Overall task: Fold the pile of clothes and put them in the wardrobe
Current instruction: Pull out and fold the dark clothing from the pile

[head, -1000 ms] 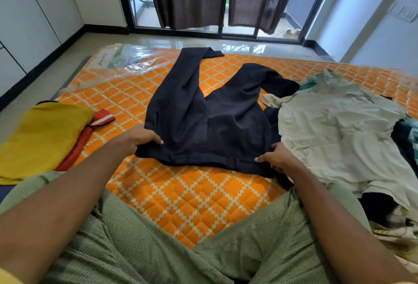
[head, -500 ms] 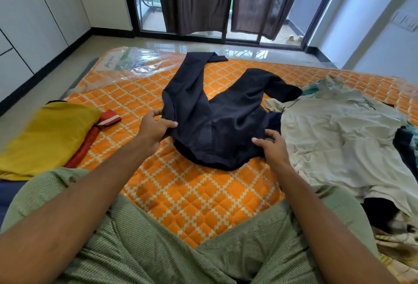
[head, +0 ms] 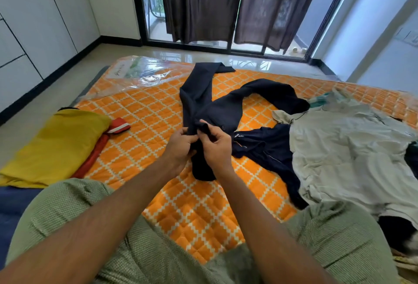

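The step in hand looks like the first fold of the dark trousers (head: 217,107), which lie in the middle of the frame on the orange quilted mattress (head: 203,211), legs splayed toward the window. The left hand (head: 181,145) and right hand (head: 216,145) meet at the waist end, each pinching a bunch of the dark cloth, so the two sides of the waistband come together.

The next move probably calls for laying one leg squarely over the other and smoothing them before folding the length down. The far leg ends are crooked and would need straightening first.

The unfolded pile (head: 350,147) sits at the right of the frame, topped by a pale shirt, with a navy garment (head: 267,147) at its near edge. A folded yellow garment (head: 56,145) lies at the left. The white wardrobe doors (head: 34,23) fill the upper left.

As for writing, a small white print (head: 238,135) on the navy garment and a cursive mark on the plastic wrap (head: 144,73) are both too small to read.
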